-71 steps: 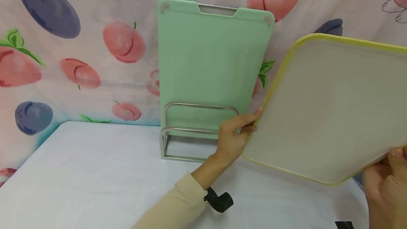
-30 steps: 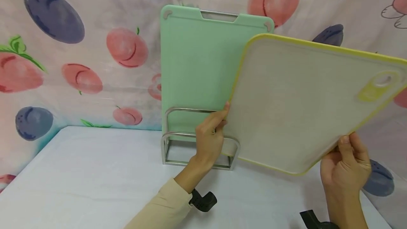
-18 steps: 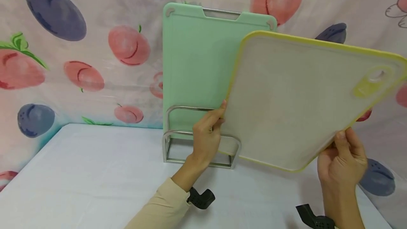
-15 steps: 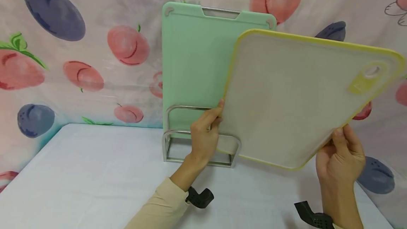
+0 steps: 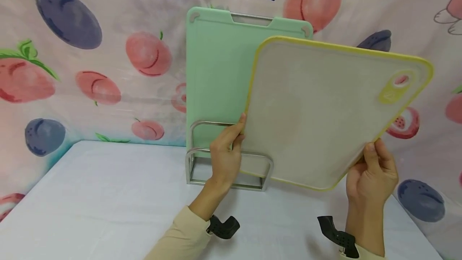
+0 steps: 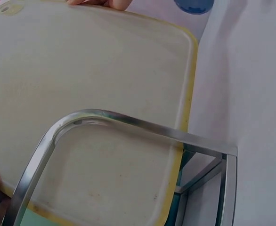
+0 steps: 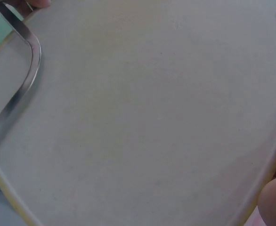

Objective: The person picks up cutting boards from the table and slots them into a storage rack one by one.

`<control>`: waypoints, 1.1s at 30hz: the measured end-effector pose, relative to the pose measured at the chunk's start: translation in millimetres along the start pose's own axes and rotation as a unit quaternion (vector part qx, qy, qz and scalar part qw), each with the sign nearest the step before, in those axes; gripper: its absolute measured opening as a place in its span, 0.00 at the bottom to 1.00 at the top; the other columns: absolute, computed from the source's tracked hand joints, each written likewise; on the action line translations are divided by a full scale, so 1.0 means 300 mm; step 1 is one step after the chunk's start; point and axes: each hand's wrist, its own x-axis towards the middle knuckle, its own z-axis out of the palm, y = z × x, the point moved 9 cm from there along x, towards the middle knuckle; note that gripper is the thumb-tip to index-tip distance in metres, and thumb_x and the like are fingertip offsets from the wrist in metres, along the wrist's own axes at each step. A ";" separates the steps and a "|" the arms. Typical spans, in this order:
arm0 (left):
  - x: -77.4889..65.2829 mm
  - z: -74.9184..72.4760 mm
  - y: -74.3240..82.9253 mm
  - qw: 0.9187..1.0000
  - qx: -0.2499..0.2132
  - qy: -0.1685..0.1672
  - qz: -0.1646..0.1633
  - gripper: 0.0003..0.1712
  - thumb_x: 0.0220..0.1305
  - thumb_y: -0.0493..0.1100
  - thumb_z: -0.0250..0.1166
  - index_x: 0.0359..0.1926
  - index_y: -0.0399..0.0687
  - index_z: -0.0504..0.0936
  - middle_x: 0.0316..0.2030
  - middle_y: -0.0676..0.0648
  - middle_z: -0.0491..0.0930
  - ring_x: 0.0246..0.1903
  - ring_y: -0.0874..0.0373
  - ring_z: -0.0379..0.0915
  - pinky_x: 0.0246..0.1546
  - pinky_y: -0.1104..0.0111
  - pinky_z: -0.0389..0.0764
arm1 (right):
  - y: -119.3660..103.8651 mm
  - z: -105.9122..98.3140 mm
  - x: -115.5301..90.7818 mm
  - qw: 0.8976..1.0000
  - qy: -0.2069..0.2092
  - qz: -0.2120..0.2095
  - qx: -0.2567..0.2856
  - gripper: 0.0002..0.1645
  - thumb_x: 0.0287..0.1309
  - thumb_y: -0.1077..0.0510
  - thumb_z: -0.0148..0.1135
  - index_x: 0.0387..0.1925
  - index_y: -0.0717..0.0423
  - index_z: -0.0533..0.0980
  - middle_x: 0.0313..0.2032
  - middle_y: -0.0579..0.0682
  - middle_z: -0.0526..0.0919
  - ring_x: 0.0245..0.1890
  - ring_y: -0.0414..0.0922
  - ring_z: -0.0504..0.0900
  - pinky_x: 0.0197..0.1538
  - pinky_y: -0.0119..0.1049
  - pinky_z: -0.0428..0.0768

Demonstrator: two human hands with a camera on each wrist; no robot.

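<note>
Both hands hold a white cutting board point(image 5: 317, 111) with a yellow rim, tilted with its right side raised. My left hand point(image 5: 225, 155) pinches its left edge. Its lower right edge is gripped by my right hand point(image 5: 373, 175), thumb in front, other fingers partly hidden behind. A metal rack point(image 5: 256, 155) stands on the table; the white board's lower left corner reaches behind its front rail, as the left wrist view shows with the rail point(image 6: 128, 121) crossing the board point(image 6: 105, 70). A green cutting board point(image 5: 220, 67) stands upright in the rack, partly covered by the white one.
The table has a white cover point(image 5: 108, 204). Behind it hangs a fruit-printed cloth point(image 5: 119, 7). Each wrist wears a black camera mount, one on the left point(image 5: 223, 228) and one on the right point(image 5: 337, 236).
The white board and both hands have moved left, bringing the board in front of the green one and its corner behind the rack's front rail. The right hand has come fully into view.
</note>
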 end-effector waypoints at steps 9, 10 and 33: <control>-0.008 -0.025 0.017 1.000 0.001 0.010 -0.002 0.26 0.52 0.23 0.66 0.54 0.37 0.80 0.43 0.43 0.84 0.39 0.53 0.81 0.33 0.64 0.81 | -0.010 0.015 -0.028 1.000 -0.007 -0.008 -0.019 0.15 0.48 0.85 0.57 0.41 0.81 0.76 0.36 0.69 0.80 0.34 0.58 0.81 0.37 0.42 0.82; -0.007 -0.026 0.020 1.000 0.002 0.007 -0.004 0.26 0.52 0.23 0.66 0.55 0.38 0.80 0.42 0.43 0.84 0.38 0.54 0.80 0.32 0.64 0.81 | -0.008 0.015 -0.029 1.000 -0.007 -0.005 -0.019 0.14 0.48 0.84 0.57 0.40 0.81 0.76 0.36 0.69 0.80 0.33 0.58 0.81 0.37 0.42 0.82; 0.036 -0.084 -0.050 0.997 -0.026 -0.016 -0.076 0.25 0.58 0.22 0.62 0.56 0.42 0.79 0.43 0.46 0.84 0.34 0.52 0.78 0.35 0.71 0.78 | 0.079 0.042 -0.050 0.999 -0.022 0.028 -0.013 0.11 0.48 0.84 0.58 0.35 0.78 0.79 0.33 0.65 0.80 0.31 0.54 0.81 0.36 0.39 0.81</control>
